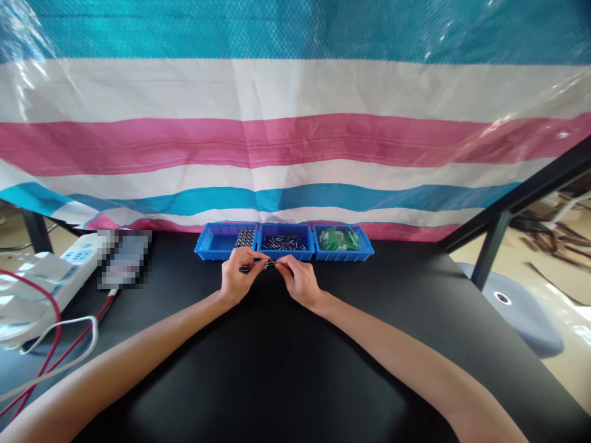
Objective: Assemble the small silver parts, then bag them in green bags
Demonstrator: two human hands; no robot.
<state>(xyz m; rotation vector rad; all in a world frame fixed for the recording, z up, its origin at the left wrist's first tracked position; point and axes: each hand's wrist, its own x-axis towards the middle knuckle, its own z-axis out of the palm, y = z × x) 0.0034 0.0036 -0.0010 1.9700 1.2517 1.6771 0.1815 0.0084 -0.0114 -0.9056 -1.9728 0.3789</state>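
My left hand [237, 274] and my right hand [299, 279] meet in front of the blue bins, thumb and finger of each pinched together. Between the fingertips is a small thin metal piece [271, 262], screw-like, which my right fingers grip. What my left fingertips pinch is too small to make out. Just behind my hands, the middle blue bin [289, 253] holds loose dark metal screws or pins [282, 242]. Short round metal pieces [245, 238] stand packed at the right end of the left blue bin [217, 253]. Green and clear plastic packets [339, 239] fill the right blue bin [344, 255].
A white power strip [76, 261] with plugs, a blurred-out phone-like device [124, 258] and red and white cables [58, 314] lie on the left of the black table [258, 369]. A striped sheet [295, 141] hangs behind. A grey stool [521, 314] stands at right.
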